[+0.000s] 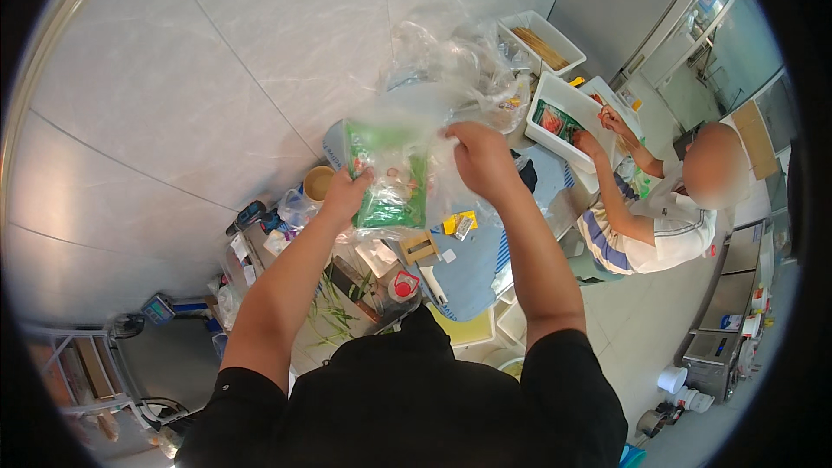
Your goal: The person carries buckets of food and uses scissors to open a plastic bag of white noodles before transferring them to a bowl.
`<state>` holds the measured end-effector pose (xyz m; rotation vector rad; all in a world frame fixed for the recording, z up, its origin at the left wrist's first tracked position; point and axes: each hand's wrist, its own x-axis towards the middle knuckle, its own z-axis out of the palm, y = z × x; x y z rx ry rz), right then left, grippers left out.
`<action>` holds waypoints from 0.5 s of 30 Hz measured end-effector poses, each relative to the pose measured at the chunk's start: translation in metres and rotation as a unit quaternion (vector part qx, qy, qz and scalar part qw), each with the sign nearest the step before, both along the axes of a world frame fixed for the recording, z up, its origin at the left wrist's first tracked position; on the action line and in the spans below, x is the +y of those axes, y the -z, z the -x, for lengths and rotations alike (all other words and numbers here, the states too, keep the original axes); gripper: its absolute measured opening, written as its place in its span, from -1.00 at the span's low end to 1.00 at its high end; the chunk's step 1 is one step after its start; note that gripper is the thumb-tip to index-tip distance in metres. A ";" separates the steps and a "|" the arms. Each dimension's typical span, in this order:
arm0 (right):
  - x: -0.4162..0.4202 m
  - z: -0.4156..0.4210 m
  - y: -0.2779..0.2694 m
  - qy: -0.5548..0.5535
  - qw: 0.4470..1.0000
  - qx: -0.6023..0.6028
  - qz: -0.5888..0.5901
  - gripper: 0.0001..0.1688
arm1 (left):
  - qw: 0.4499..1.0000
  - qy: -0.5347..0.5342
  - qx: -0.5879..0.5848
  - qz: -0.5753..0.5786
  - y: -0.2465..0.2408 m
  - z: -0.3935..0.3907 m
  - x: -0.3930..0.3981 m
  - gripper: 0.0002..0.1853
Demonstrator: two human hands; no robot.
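My left hand (348, 195) grips the left edge of a green printed plastic food package (416, 208), raised above the table. Clear plastic wrap (442, 172) surrounds the package and reaches right, partly motion-blurred. My right hand (484, 159) is curled at the right end of this wrap and appears to pinch it; the fingertips are partly hidden. Under the hands lies a blue film-covered surface (465, 292) with printed edges. A yellow packet (459, 223) and a wooden mandoline-like slicer (419, 248) rest there, below the package.
A knife (354, 286), cut green leaves (331, 315) and a red-capped plastic jug (404, 286) are close to my body. Crumpled clear bags (455, 58) lie beyond. At right, a seated co-worker (630, 221) reaches into a white bin (565, 88). A cordless drill (247, 216) stands left.
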<state>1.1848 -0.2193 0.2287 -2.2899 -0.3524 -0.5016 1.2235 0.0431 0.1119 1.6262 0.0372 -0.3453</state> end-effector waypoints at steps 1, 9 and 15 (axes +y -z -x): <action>-0.005 -0.019 0.014 0.028 0.997 0.021 0.064 -0.67 | 1.000 0.027 0.002 0.010 -0.013 0.003 -0.004 -0.80; -0.021 -0.066 0.055 -0.172 0.979 0.107 0.016 -0.34 | 0.998 0.054 0.021 -0.026 0.024 -0.020 0.032 -0.69; -0.020 -0.047 0.040 0.148 0.892 0.172 0.392 -0.23 | 0.989 0.030 0.137 0.036 -0.015 -0.008 0.029 -0.59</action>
